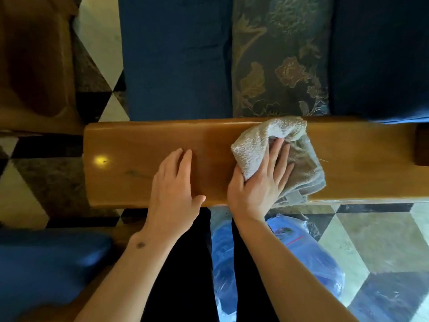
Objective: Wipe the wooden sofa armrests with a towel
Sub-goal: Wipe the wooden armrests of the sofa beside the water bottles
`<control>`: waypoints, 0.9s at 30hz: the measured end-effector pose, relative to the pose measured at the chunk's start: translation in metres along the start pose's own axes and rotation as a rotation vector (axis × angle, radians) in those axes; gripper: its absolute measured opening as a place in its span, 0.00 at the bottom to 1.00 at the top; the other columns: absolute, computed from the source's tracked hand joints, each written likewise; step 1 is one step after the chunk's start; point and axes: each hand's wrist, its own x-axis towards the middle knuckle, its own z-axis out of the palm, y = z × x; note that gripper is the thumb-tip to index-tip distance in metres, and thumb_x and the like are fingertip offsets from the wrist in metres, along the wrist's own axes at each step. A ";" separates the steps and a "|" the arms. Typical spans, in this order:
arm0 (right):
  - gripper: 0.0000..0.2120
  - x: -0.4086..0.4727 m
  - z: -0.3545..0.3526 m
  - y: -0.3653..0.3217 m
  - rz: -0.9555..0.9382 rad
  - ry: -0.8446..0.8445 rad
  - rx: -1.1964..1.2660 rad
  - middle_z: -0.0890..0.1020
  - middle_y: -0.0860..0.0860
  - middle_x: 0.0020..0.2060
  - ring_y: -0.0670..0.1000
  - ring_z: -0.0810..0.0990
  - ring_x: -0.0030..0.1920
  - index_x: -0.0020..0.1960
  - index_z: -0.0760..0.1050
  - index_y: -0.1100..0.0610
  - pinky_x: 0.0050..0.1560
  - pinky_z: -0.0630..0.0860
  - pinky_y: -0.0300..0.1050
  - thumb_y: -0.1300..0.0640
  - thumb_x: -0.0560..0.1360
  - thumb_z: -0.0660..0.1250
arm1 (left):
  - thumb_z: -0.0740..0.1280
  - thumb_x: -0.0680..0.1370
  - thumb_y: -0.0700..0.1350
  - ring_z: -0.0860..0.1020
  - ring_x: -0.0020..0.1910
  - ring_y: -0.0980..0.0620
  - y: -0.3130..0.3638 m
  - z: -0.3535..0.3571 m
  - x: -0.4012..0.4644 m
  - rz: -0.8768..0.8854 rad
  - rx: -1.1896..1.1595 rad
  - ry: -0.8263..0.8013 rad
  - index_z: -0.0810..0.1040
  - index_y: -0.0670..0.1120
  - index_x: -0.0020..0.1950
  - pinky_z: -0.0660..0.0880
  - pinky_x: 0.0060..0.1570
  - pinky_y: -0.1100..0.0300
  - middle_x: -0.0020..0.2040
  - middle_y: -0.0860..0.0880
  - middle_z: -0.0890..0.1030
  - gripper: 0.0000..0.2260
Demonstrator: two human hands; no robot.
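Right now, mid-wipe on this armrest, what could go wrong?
The towel is bunched, and a loose edge hangs over the near edge of the armrest, so it may drag or slip from the right hand. The left hand lies flat on the glossy wood and could leave smudges on it.

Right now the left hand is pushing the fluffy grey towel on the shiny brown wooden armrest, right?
Not quite. In the head view the right hand holds the fluffy grey towel on the shiny brown wooden armrest; the left hand rests bare on the wood.
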 end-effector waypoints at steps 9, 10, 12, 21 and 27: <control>0.38 0.023 -0.001 0.010 -1.054 -0.566 -0.155 0.58 0.55 0.84 0.56 0.51 0.84 0.83 0.58 0.55 0.84 0.42 0.55 0.39 0.78 0.60 | 0.81 0.67 0.44 0.63 0.72 0.41 -0.033 -0.018 -0.006 -0.034 -0.091 0.003 0.48 0.48 0.81 0.64 0.67 0.37 0.74 0.44 0.69 0.53; 0.38 0.034 -0.005 0.016 -1.195 -0.634 -0.164 0.59 0.56 0.83 0.57 0.53 0.84 0.83 0.60 0.56 0.84 0.44 0.57 0.38 0.78 0.59 | 0.80 0.67 0.40 0.63 0.71 0.40 -0.034 -0.019 -0.008 -0.029 -0.093 -0.006 0.50 0.45 0.80 0.64 0.66 0.36 0.73 0.42 0.69 0.51; 0.38 0.054 -0.012 0.025 -1.411 -0.734 -0.181 0.60 0.56 0.83 0.58 0.53 0.84 0.82 0.61 0.56 0.83 0.47 0.59 0.38 0.79 0.61 | 0.76 0.67 0.33 0.64 0.70 0.37 -0.034 -0.020 -0.012 -0.020 -0.074 -0.006 0.59 0.42 0.78 0.66 0.64 0.35 0.71 0.39 0.69 0.43; 0.30 0.121 -0.057 0.092 -1.629 -0.844 -0.152 0.66 0.52 0.81 0.54 0.57 0.83 0.80 0.67 0.53 0.83 0.51 0.54 0.47 0.80 0.67 | 0.70 0.72 0.34 0.68 0.69 0.39 0.025 -0.014 -0.013 0.110 -0.028 -0.053 0.71 0.40 0.71 0.70 0.65 0.44 0.70 0.40 0.72 0.27; 0.34 0.170 -0.095 0.164 -1.438 -0.753 -0.257 0.67 0.55 0.80 0.57 0.61 0.81 0.82 0.60 0.53 0.81 0.51 0.54 0.59 0.78 0.65 | 0.58 0.71 0.41 0.68 0.67 0.37 0.069 -0.010 -0.010 0.086 -0.009 -0.067 0.73 0.39 0.69 0.71 0.67 0.41 0.69 0.37 0.71 0.26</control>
